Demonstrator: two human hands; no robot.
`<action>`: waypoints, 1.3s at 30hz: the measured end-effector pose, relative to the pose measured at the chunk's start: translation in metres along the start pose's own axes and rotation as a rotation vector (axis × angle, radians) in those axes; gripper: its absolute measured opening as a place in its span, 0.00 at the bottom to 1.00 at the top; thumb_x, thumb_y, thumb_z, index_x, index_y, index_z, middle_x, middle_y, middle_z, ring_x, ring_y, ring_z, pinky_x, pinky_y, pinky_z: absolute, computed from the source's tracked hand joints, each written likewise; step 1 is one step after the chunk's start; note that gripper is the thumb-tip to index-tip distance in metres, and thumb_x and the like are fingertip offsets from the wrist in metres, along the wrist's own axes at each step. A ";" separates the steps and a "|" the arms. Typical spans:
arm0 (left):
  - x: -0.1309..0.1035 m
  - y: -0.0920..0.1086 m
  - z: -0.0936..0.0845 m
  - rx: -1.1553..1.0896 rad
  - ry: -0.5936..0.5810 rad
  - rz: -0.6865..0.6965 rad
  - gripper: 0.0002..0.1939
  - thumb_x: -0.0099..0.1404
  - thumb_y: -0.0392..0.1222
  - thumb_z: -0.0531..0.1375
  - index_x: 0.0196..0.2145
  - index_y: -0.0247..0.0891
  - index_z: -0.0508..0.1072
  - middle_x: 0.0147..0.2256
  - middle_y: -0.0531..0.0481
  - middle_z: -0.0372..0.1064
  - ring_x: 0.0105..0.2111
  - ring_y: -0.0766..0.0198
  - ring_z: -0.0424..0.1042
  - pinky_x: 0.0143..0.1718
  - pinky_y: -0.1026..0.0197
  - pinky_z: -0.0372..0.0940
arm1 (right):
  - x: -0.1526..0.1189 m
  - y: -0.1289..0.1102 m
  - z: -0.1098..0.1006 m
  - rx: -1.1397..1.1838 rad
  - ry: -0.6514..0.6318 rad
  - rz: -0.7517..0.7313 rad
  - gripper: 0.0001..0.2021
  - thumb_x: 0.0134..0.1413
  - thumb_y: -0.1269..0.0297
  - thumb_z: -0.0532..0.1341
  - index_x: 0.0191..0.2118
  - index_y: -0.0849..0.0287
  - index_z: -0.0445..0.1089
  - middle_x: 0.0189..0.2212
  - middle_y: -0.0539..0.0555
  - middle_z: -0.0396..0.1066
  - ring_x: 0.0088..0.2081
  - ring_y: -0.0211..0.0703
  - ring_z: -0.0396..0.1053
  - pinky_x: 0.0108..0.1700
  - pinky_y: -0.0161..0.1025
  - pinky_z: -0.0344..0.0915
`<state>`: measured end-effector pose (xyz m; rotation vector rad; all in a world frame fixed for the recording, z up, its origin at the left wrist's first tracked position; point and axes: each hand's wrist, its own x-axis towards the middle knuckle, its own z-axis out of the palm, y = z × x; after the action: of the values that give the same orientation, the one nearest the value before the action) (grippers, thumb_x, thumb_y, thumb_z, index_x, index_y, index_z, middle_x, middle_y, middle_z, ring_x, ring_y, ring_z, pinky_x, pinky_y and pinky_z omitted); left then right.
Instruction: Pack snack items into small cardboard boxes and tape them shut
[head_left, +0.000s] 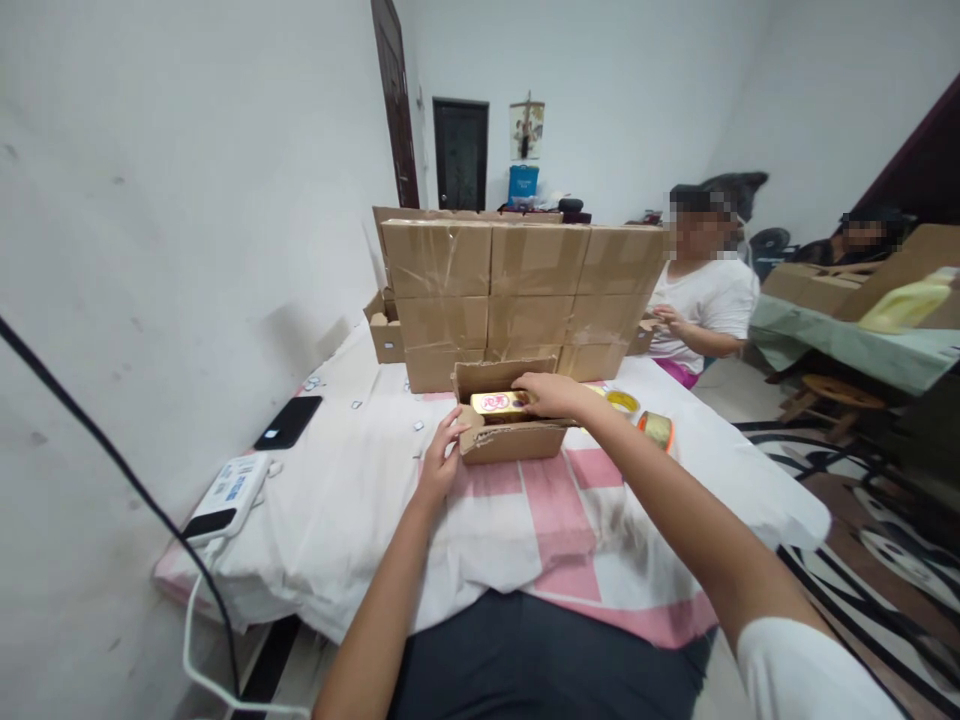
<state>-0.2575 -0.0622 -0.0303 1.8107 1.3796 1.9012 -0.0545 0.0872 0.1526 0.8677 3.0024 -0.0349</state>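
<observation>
A small open cardboard box (514, 444) stands on the cloth-covered table in front of me, its flaps raised. Inside its mouth lies a yellow printed packet (495, 403) with red lettering. My right hand (551, 393) reaches over the box from the right, fingers curled on the packet's right end. At the box's left end, my left hand (445, 450) grips the side flap, thumb and fingers on the cardboard. The lower part of the packet is hidden by the box's front wall.
Stacked taped cartons (532, 260) rise right behind the box. Tape rolls (657, 431) sit to the right. A black phone (289, 422) and a white power bank (229, 495) with a cable lie at left. A person in white (709, 300) sits beyond the table.
</observation>
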 end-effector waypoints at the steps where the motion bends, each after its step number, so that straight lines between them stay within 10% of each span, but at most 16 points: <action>1: 0.000 -0.001 0.000 0.001 0.001 -0.004 0.13 0.74 0.43 0.53 0.53 0.46 0.71 0.68 0.41 0.57 0.68 0.52 0.57 0.63 0.41 0.61 | -0.007 0.008 0.001 0.067 0.081 0.005 0.18 0.61 0.64 0.58 0.56 0.58 0.70 0.58 0.59 0.71 0.56 0.52 0.70 0.53 0.42 0.66; 7: -0.001 -0.010 0.002 0.004 0.003 -0.028 0.12 0.73 0.44 0.55 0.52 0.44 0.71 0.67 0.39 0.58 0.67 0.50 0.59 0.60 0.46 0.64 | -0.047 0.067 0.037 0.552 0.659 0.166 0.18 0.63 0.62 0.53 0.52 0.58 0.74 0.53 0.59 0.75 0.50 0.51 0.73 0.53 0.47 0.68; 14: 0.013 -0.002 -0.002 0.096 -0.017 -0.139 0.38 0.66 0.46 0.63 0.70 0.52 0.52 0.73 0.41 0.41 0.62 0.50 0.63 0.46 0.55 0.68 | -0.032 0.064 0.104 1.047 0.666 0.149 0.29 0.63 0.44 0.54 0.63 0.54 0.69 0.65 0.58 0.66 0.66 0.56 0.61 0.69 0.56 0.53; 20: 0.042 0.001 -0.002 0.123 -0.119 -0.118 0.45 0.53 0.51 0.71 0.66 0.45 0.61 0.62 0.39 0.66 0.49 0.51 0.71 0.37 0.59 0.62 | -0.028 0.050 0.140 1.321 0.829 0.106 0.34 0.65 0.36 0.48 0.65 0.51 0.67 0.66 0.53 0.64 0.69 0.54 0.57 0.71 0.51 0.49; 25: 0.039 0.001 0.014 0.041 0.073 -0.159 0.34 0.64 0.62 0.61 0.60 0.40 0.67 0.54 0.39 0.73 0.50 0.50 0.72 0.44 0.55 0.65 | -0.038 0.055 0.142 1.386 0.806 0.072 0.30 0.69 0.40 0.44 0.64 0.47 0.67 0.64 0.51 0.66 0.64 0.53 0.63 0.63 0.50 0.61; 30: 0.035 0.008 0.030 -0.009 0.224 -0.242 0.31 0.69 0.49 0.58 0.66 0.44 0.56 0.54 0.43 0.73 0.54 0.54 0.72 0.50 0.55 0.65 | -0.045 0.054 0.138 1.308 0.854 0.076 0.28 0.68 0.43 0.48 0.66 0.47 0.65 0.67 0.52 0.62 0.59 0.53 0.65 0.56 0.47 0.66; 39: 0.053 0.012 0.025 0.072 0.087 -0.254 0.39 0.62 0.36 0.54 0.70 0.50 0.52 0.71 0.46 0.51 0.69 0.52 0.54 0.57 0.52 0.64 | -0.040 0.055 0.134 1.162 0.907 0.040 0.27 0.55 0.63 0.59 0.61 0.46 0.69 0.60 0.53 0.68 0.62 0.55 0.61 0.62 0.53 0.57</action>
<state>-0.2439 -0.0212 0.0105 1.5114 1.6389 1.8378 0.0100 0.1092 0.0182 1.1773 3.5704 -2.0408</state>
